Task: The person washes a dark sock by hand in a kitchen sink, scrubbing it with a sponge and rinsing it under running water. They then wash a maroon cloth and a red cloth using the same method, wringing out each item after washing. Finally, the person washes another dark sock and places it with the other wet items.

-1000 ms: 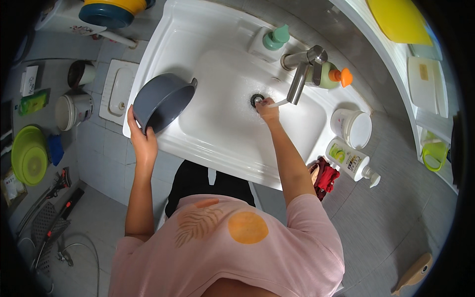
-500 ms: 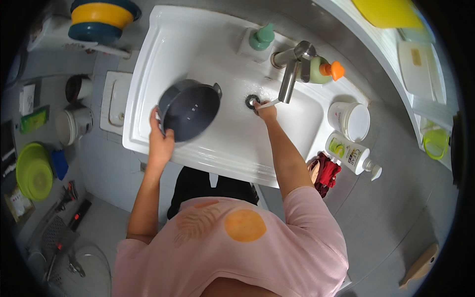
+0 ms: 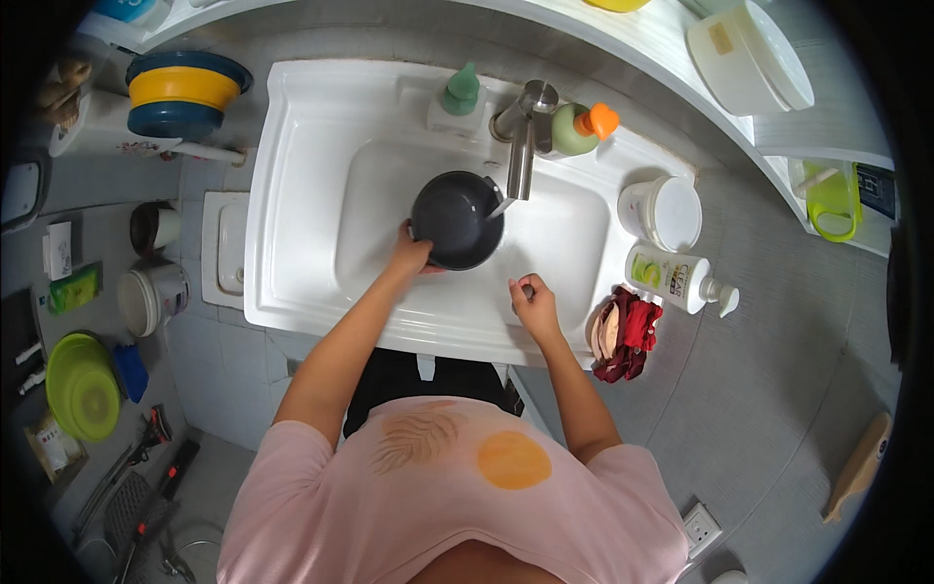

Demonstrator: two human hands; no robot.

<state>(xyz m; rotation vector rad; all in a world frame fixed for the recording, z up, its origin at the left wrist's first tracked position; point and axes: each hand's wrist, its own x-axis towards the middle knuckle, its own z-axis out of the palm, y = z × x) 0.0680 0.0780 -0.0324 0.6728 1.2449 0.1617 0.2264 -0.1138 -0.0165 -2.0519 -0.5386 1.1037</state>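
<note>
My left hand (image 3: pixel 413 251) grips the near left rim of a dark grey pot (image 3: pixel 453 226), which is held in the white sink (image 3: pixel 375 209) under the metal faucet (image 3: pixel 521 161). A thin stream of water (image 3: pixel 500 207) runs from the spout into the pot. To the right of the pot, above the sink's near side, my right hand (image 3: pixel 534 304) is closed. A small dark patch shows at its fingertips, too small to name. The pot hides the drain.
Behind the sink stand a green-topped dispenser (image 3: pixel 460 97) and an orange-topped bottle (image 3: pixel 576 128). On the right edge are a white tub (image 3: pixel 671 214), a white pump bottle (image 3: pixel 671 277) and red cloth (image 3: pixel 628 336). A white shelf (image 3: pixel 671 68) curves overhead.
The pot has moved right in my left hand, under the running water. My right hand has drawn back from the drain toward the sink's near side. The view has shifted.
</note>
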